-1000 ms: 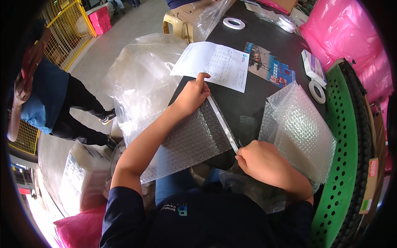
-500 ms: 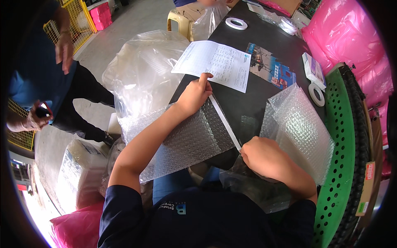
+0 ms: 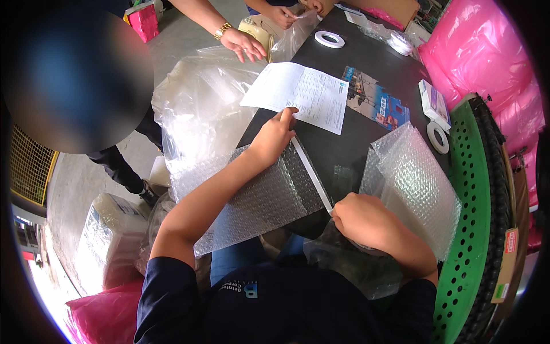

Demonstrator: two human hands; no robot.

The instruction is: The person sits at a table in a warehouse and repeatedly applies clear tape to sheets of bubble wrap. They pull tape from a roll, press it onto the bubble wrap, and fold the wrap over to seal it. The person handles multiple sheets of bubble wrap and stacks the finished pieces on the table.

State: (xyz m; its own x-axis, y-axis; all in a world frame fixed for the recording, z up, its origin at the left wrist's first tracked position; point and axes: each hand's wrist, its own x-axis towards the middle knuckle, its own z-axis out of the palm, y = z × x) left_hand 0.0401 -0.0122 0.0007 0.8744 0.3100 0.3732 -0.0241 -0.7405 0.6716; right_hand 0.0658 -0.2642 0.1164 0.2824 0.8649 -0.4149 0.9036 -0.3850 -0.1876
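Observation:
A clear bubble wrap sheet [image 3: 258, 200] lies over the black table's near left edge and hangs toward my lap. Along its right edge runs a straight strip of white tape [image 3: 310, 169]. The far end of this strip is pinched in my left hand [image 3: 276, 136], just below a printed sheet of paper [image 3: 298, 94]. My right hand [image 3: 366, 219] is closed on the strip's near end, by the table's front edge; its fingertips are partly hidden. To the right of the tape, folded bubble wrap pieces [image 3: 415, 186] lie in a pile.
White tape rolls [image 3: 329, 39] [image 3: 437, 136], a small box [image 3: 434, 104] and a picture card [image 3: 375, 94] lie on the table [image 3: 321, 63]. A green perforated panel [image 3: 467, 200] borders the right. A large plastic bag [image 3: 200, 109] stands left. A co-worker's hand [image 3: 243, 45] reaches near the paper.
The co-worker at the left has leaned in, with one arm now stretched toward the paper. Both my hands keep their hold on the tape, almost unmoved.

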